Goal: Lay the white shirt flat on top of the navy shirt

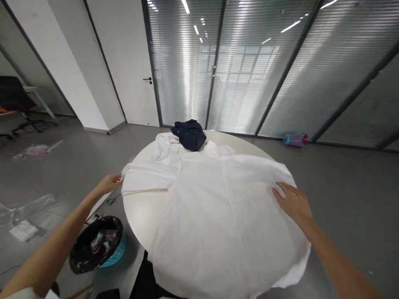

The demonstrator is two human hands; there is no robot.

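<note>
A white long-sleeved shirt [210,203] lies spread over a round white table [142,213], its lower part hanging past the near edge. At the table's left edge, my left hand [111,183] is closed on the end of the shirt's left-lying sleeve [148,176]. My right hand [294,202] rests on the right side of the shirt, thumb and fingers apart, palm down. The fabric is slightly creased beside that thumb. Beyond the collar sits a crumpled dark navy garment [190,135], with more white cloth [166,143] bunched beside it.
A blue bin [115,254] lined with a black bag stands on the floor at lower left. Clear plastic wrapping [21,212] lies farther left. A blue and pink basket [295,140] is by the glass partition. An office chair [13,97] stands at far left.
</note>
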